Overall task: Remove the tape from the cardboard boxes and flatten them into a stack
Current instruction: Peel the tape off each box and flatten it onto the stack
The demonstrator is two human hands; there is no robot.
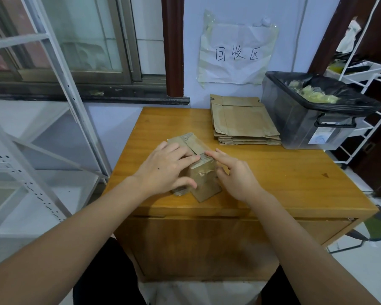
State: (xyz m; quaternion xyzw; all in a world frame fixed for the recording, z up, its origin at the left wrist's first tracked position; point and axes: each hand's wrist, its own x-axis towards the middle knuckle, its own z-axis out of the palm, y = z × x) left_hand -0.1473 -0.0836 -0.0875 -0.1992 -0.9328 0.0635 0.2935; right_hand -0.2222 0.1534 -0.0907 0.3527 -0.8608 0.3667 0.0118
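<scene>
Cardboard box is sitting near the middle of the tabletop, still assembled, and I'm working both hands on it. My left hand is wrapping over the top and left side, fingers curled across the lid and thumb on the near face, so it is gripping the box. My right hand is touching the right edge with the index fingertip poking at the tape seam along the top; the other fingers are loosely bent and I can't tell whether they are pinching any tape.

Risks, as I'm judging them: the tape looks worn and flush, so my nail may be slipping off the seam, or the tape may be tearing into strips and pulling the cardboard's paper skin with it. If I'm pulling hard while the left hand is pressing lightly, the box may be sliding or tipping toward me.

Room: the near edge of the tabletop is close to the box, so a jerk could be sending it off the front. Left side is open tabletop. Flattened stack is lying at the back right, well apart, with the lined bin just beside it, holding tape scraps.
</scene>
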